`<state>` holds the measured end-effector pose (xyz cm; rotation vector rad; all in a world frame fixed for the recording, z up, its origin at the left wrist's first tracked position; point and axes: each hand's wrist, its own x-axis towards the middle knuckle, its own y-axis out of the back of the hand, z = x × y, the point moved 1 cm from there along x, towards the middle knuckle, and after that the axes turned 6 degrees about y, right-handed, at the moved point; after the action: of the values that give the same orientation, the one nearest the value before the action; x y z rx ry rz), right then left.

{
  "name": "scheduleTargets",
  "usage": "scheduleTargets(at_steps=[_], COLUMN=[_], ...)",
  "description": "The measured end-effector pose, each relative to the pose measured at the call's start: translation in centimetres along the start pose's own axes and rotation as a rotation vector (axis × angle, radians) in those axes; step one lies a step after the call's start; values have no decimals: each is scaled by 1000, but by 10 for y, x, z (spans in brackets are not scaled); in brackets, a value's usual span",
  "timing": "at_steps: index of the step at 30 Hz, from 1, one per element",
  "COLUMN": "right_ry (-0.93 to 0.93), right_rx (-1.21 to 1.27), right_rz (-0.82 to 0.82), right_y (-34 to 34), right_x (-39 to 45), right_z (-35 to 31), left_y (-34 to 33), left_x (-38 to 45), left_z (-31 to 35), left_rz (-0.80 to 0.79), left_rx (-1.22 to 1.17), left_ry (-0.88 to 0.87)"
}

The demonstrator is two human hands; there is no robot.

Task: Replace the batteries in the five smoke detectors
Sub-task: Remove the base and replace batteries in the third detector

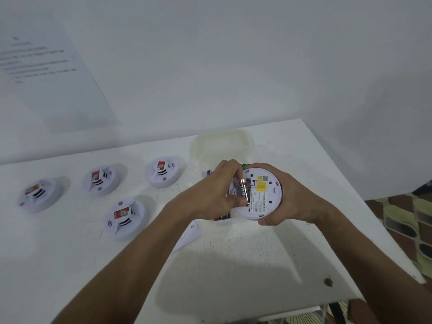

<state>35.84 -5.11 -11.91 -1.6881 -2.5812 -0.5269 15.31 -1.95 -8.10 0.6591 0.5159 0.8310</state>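
Observation:
My right hand grips a white round smoke detector, turned back side up, with a yellow label and an open battery bay. My left hand pinches a black and silver battery and holds it in that bay. Several more white detectors lie face up on the white table: three in a row at the left and one nearer me. Each carries a red sticker.
A translucent plastic container stands behind my hands, with green battery ends showing at its front. A dark battery and a white cover piece lie under my left wrist. A printed sheet hangs on the wall at left. The table's right edge drops to a patterned floor.

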Motion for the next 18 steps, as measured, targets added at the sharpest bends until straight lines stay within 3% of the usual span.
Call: scheduleTargets(at_steps=[8, 11, 14, 16, 18], right_ry=[-18, -38, -46, -58, -78], right_rx=[-18, -6, -27, -48, -46], right_rz=[2, 3, 21, 27, 21], right_y=[4, 7, 15, 20, 23], right_x=[4, 2, -5, -9, -14], right_z=[5, 8, 11, 13, 16], left_y=[-14, -14, -5, 0, -5], left_x=[5, 7, 10, 11, 10], left_z=[5, 4, -3, -15, -27], left_rz=[407, 365, 542, 623, 516], left_rx=[-48, -253, -484, -407, -149], left_ry=[-25, 28, 98, 192, 291])
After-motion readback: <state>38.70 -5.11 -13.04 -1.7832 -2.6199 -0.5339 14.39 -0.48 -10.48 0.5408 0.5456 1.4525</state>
